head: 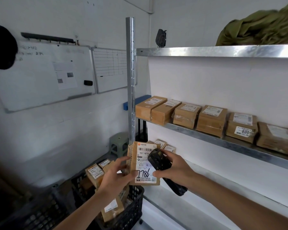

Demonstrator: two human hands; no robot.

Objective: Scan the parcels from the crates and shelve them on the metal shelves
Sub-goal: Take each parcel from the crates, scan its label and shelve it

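One flat brown cardboard parcel (144,165) with a white label is pinched upright by the left hand (118,175) above the black plastic crate (130,211), near the grey metal shelves (214,141), while the black handheld scanner (163,170), gripped in the right hand (173,168), is best aimed squarely at the barcode.

We see scanner (163,170) covering parcel (144,165) label | rightmost shelf box (276,138) cut off | whiteboard (40,72) writing unreadable

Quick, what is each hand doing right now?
Left hand: holding the parcel.
Right hand: holding the black scanner against the parcel's label.
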